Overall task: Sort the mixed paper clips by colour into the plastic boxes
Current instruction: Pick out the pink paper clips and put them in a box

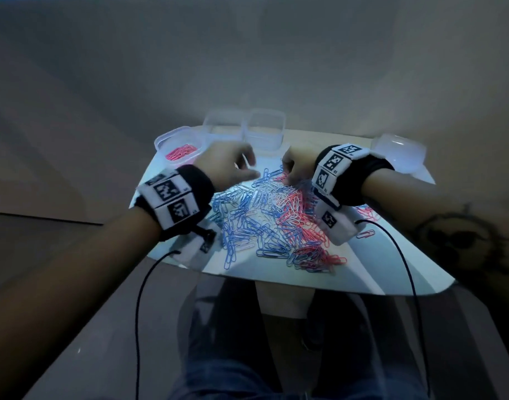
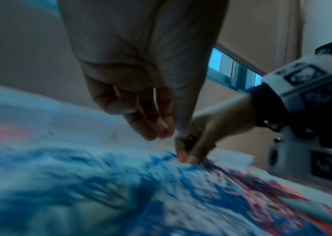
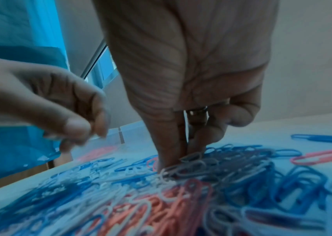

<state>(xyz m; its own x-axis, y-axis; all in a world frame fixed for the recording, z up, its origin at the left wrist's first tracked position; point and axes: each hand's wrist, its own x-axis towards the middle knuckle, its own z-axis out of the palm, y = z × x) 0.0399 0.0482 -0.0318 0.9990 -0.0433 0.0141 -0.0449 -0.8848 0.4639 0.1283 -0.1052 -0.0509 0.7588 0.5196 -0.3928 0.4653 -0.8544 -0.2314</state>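
Digging our right hand [image 1: 298, 168] fingers [image 3: 173, 143], pinched, into the mixed pile of blue, white and pink wire paper clips [image 1: 273, 223] mid-frame; left hand [image 1: 227, 166] hovers loosely curled, empty. Tangled clips may drag wrong colours along.

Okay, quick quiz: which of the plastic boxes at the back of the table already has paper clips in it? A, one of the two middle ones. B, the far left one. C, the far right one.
B: the far left box holds pink clips, while the two middle boxes and the far right box look empty.
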